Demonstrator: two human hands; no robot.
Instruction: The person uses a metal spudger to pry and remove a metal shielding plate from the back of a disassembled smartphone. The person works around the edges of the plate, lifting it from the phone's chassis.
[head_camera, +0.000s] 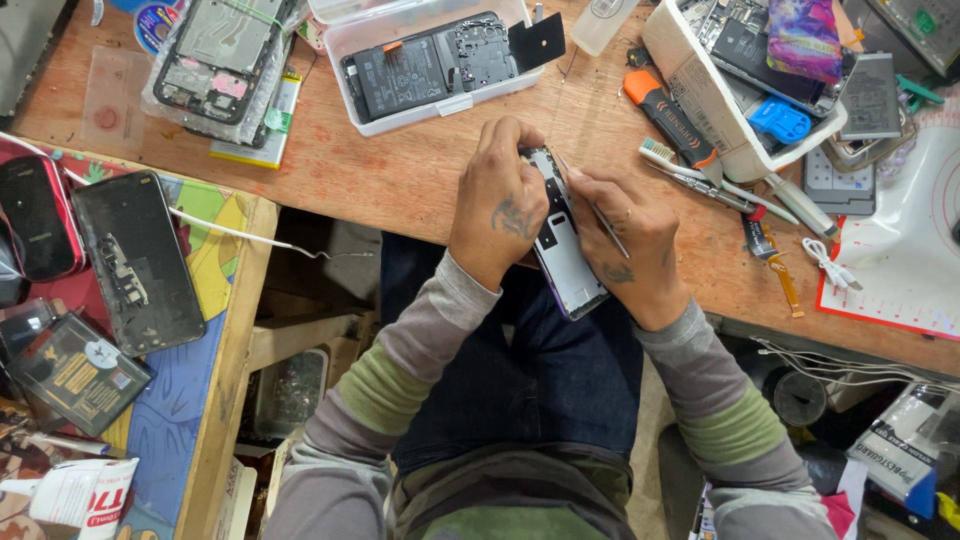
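Note:
An opened phone (565, 260) with a pale inner frame and dark parts lies tilted between my hands, over the front edge of the wooden bench (400, 170). My left hand (500, 200) grips its upper end from the left. My right hand (630, 245) holds thin metal tweezers (600, 215) whose tips rest near the phone's top. Both sleeves are grey with green bands.
A clear tray (345, 25) with a disassembled phone stands at the back. A white box (700, 90) of phone parts sits at the right, with an orange-handled tool (665, 110) and a toothbrush (720, 180) beside it. Several phones and a dark back cover (135, 260) lie on the left table.

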